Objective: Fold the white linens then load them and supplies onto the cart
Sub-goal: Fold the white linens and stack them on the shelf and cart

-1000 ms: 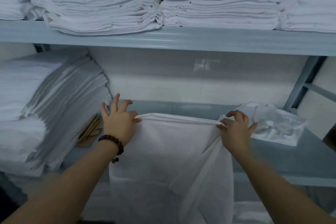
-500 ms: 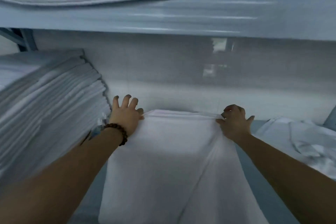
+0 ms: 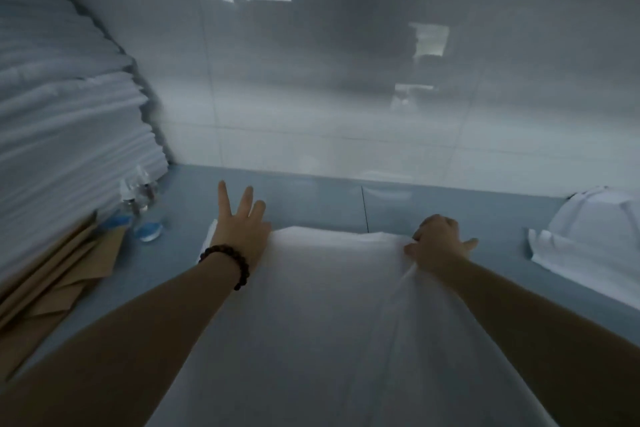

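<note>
Looks mid-fold: sheet (image 3: 329,305) laid on shelf (image 3: 433,208), left hand (image 3: 240,232) spread at far corner, right hand (image 3: 438,241) pinching edge, probably needs smoothing next.

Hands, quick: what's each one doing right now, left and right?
Left hand: open, fingers spread, resting on the white linen at its far left corner.
Right hand: closed, gripping the white linen's far right corner.

Blue-grey shelf (image 3: 415,211) under white linen (image 3: 329,305), linen stack (image 3: 62,114), small bottles (image 3: 138,204), crumpled bundle (image 3: 595,239).
</note>
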A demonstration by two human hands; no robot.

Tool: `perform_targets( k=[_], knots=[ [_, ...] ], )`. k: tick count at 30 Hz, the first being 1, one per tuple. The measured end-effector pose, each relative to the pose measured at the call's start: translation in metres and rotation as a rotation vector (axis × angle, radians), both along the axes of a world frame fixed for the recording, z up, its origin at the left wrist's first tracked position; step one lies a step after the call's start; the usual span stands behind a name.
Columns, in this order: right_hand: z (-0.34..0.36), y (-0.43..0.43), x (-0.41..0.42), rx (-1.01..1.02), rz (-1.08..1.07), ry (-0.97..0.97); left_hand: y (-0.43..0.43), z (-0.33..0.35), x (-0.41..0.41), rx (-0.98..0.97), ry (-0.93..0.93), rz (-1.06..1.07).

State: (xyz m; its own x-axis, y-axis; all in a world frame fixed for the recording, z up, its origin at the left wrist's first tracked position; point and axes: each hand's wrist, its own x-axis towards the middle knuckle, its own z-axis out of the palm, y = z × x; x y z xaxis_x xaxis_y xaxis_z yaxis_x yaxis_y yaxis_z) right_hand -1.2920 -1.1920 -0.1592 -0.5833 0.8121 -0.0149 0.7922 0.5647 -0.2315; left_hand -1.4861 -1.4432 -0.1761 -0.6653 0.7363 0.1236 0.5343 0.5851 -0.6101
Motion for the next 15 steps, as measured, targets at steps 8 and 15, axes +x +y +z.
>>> perform_targets(
  k=[8, 15],
  knots=[
    [-0.016, 0.002, -0.007, 0.038, -0.041, -0.097, 0.006, -0.031, 0.083, 0.389, -0.504, 0.04],
    [0.007, -0.051, 0.022, 0.266, 0.205, 0.039, 0.001, -0.056, 0.145, 0.389, -0.663, 0.136]
  ],
)
